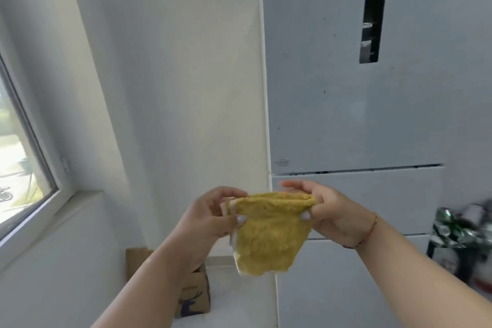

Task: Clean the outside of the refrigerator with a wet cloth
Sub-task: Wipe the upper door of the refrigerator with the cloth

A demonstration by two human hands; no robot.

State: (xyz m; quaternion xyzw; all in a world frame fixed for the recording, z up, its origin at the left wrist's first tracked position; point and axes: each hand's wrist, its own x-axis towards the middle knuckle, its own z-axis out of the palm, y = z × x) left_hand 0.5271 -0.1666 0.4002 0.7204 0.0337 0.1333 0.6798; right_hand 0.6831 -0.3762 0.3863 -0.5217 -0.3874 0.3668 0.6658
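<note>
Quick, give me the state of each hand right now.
Left hand: closed, pinching the left top corner of the yellow cloth.
Right hand: pinching the cloth's right top corner, upper fingers extended.

There is one view only, from a wide-angle camera worn on the person's head, facing forward and tilted down, with the refrigerator point(354, 88) close up and filling the frame from twelve round to three o'clock. Both forearms rise from the bottom edge, so the left hand point(213, 216) and right hand point(327, 210) sit just below centre at near six o'clock, holding the yellow cloth point(269, 234) between them close to the lens. The window point(18, 146) bends along the nine o'clock edge, the paper bag point(194, 293) lies low at six, and no second view overlaps this one
</note>
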